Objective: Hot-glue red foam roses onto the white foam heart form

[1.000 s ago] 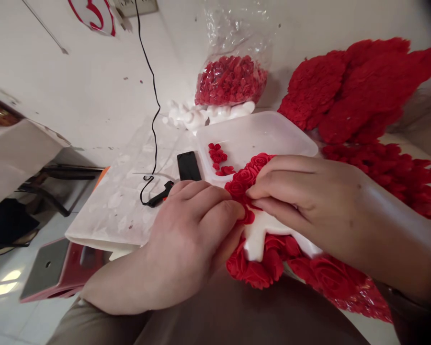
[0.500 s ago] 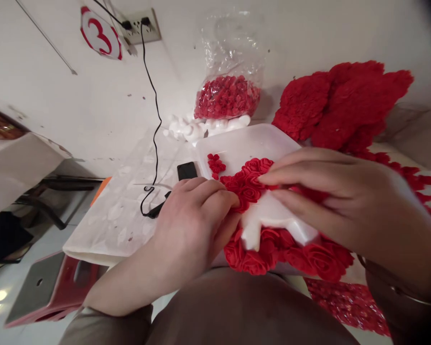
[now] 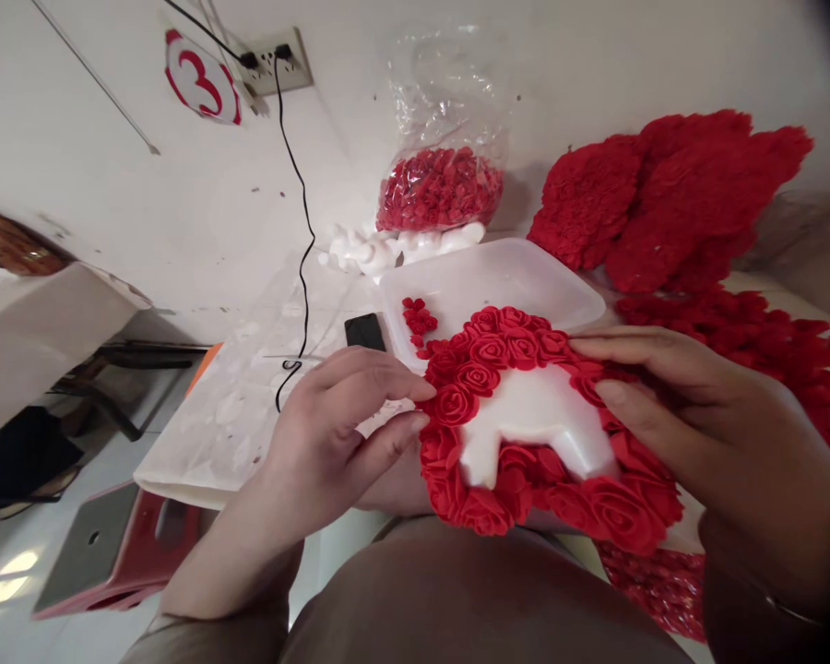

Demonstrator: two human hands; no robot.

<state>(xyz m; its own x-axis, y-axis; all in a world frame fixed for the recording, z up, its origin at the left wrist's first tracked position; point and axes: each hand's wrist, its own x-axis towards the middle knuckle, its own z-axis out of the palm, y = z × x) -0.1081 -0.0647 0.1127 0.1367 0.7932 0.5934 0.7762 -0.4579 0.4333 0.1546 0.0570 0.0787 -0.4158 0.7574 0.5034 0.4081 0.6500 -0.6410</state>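
Note:
A white foam figure [image 3: 546,406], partly covered with red foam roses, is in front of my body, above my lap. Roses run along its top, left side and lower edge, while its smooth white middle and two stubby legs show bare. My left hand [image 3: 346,415] pinches a rose at the figure's left edge between thumb and fingers. At the right side, my right hand [image 3: 692,406] grips the rose-covered edge, thumb in front and fingers stretched along the top. Behind the figure stands a translucent plastic tray [image 3: 539,277] with a few small red roses [image 3: 419,318] at its left.
A clear bag of red roses [image 3: 443,189] leans on the wall near white foam pieces [image 3: 360,251]. Piles of red roses [image 3: 670,203] lie at right. A black phone [image 3: 364,330] and a cable [image 3: 305,277] are left of the tray. A red stool [image 3: 159,544] stands lower left.
My right hand has moved right, off the top roses to the figure's right edge, uncovering a row of roses. My left hand has shifted slightly left and turned, its thumb now showing.

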